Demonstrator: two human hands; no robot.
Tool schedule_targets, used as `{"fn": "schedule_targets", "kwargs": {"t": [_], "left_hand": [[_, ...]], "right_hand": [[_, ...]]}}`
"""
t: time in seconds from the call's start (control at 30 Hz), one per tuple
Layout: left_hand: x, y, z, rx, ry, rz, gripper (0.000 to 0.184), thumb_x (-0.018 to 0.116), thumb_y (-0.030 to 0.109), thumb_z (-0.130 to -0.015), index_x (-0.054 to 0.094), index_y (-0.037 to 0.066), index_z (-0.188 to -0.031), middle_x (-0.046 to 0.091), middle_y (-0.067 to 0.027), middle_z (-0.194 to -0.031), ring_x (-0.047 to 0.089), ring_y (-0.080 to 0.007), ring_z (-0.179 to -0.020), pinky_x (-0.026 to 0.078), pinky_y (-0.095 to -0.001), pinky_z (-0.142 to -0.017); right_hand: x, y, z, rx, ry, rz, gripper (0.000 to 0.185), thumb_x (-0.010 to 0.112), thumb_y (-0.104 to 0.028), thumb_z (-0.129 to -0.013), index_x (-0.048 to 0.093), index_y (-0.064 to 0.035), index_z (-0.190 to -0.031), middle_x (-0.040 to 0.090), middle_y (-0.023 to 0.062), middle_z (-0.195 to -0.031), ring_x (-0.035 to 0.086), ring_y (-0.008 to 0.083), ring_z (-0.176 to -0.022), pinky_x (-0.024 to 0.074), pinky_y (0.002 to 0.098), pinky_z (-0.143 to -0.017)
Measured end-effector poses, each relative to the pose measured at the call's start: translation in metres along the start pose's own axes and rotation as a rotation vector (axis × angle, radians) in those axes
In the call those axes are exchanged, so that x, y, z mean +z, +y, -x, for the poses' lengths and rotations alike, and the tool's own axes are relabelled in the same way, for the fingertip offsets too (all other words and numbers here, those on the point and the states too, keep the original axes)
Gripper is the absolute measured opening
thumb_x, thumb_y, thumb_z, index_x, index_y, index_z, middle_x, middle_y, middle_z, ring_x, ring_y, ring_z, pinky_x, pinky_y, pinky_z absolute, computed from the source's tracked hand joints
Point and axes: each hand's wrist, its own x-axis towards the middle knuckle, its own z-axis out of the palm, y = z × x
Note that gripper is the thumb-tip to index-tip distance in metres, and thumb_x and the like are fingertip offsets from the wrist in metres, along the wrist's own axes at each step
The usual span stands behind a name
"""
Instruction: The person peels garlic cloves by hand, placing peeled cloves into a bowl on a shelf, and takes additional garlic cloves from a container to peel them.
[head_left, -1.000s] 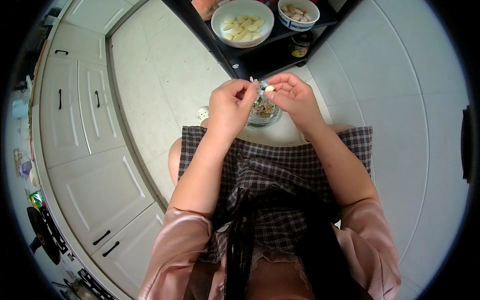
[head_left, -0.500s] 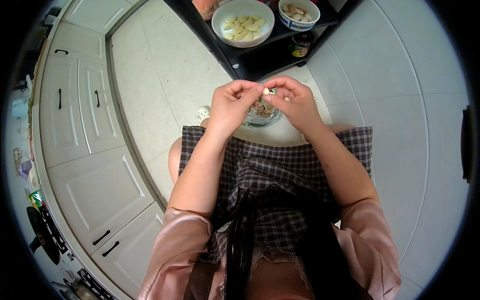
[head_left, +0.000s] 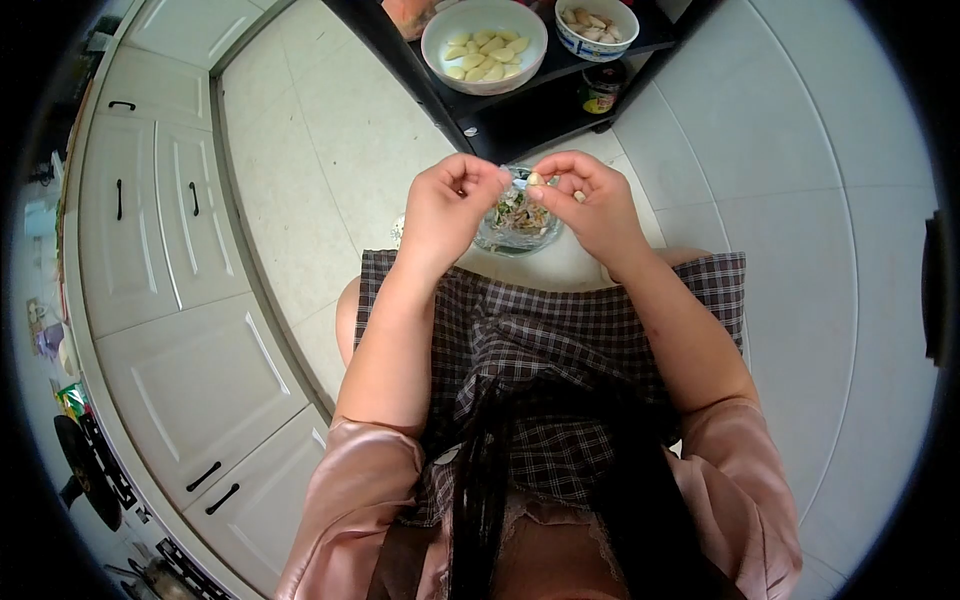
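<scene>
Pinched between the thumb and forefinger of my right hand (head_left: 590,200) is a pale garlic clove (head_left: 536,180). A second small pale piece (head_left: 579,196) shows against the curled fingers of that hand. Just to the left, my left hand (head_left: 450,205) is closed in a pinch; a thin whitish strip (head_left: 518,183), which looks like garlic peel, lies at its fingertips. Below both hands, on the floor, a clear plastic bag (head_left: 515,240) lines a container with mixed scraps in it.
Ahead stands a black shelf (head_left: 530,130). On it are a white bowl (head_left: 430,60) of peeled cloves, a patterned bowl (head_left: 600,48) of unpeeled ones, and a dark jar (head_left: 602,90) lower down. White cabinets (head_left: 200,380) line the left; a pale wall (head_left: 790,260) rises right.
My left hand has pulled away to the left from the clove, widening the gap between the hands. My right hand stays nearly in place with the clove.
</scene>
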Motion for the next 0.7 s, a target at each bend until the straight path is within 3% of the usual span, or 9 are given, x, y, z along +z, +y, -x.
{"fn": "schedule_targets", "kwargs": {"t": [0.07,0.27,0.5,0.7], "left_hand": [[-0.004,-0.002,0.001,-0.041,-0.145,-0.184,0.011,0.066,0.008,-0.081,0.062,-0.002,-0.086,0.062,-0.0017,-0.075,0.055,-0.0065,-0.068,0.044,-0.0180,-0.061],[0.004,0.003,0.004,-0.084,-0.161,-0.004,0.014,0.068,0.005,-0.079,0.066,-0.003,-0.090,0.065,-0.0048,-0.079,0.057,-0.0067,-0.071,0.046,-0.0189,-0.066],[0.003,0.001,0.003,-0.078,-0.175,-0.120,0.015,0.068,0.007,-0.079,0.066,-0.003,-0.091,0.066,-0.0058,-0.080,0.059,-0.0074,-0.072,0.047,-0.0202,-0.065],[-0.003,0.004,-0.001,-0.276,-0.227,0.180,0.013,0.067,0.008,-0.080,0.066,-0.003,-0.087,0.065,-0.0060,-0.078,0.059,-0.0083,-0.071,0.047,-0.0194,-0.065]], "right_hand": [[0.000,-0.001,0.001,-0.016,0.014,0.017,0.016,0.066,-0.002,-0.077,0.060,-0.0004,-0.092,0.060,-0.0014,-0.075,0.049,0.0009,-0.058,0.0388,0.0161,-0.053],[-0.001,0.002,-0.001,-0.151,0.029,0.243,0.014,0.067,-0.002,-0.074,0.063,-0.0030,-0.088,0.060,0.0010,-0.078,0.044,0.0035,-0.053,0.0359,0.0190,-0.050],[-0.001,-0.003,-0.002,-0.241,0.023,0.324,0.014,0.066,0.000,-0.072,0.064,-0.0028,-0.085,0.059,0.0029,-0.077,0.044,0.0055,-0.053,0.0361,0.0200,-0.049],[-0.006,-0.005,-0.003,-0.183,-0.030,0.255,0.017,0.067,0.000,-0.071,0.067,-0.0046,-0.087,0.059,0.0014,-0.074,0.044,0.0045,-0.054,0.0359,0.0193,-0.050]]}}
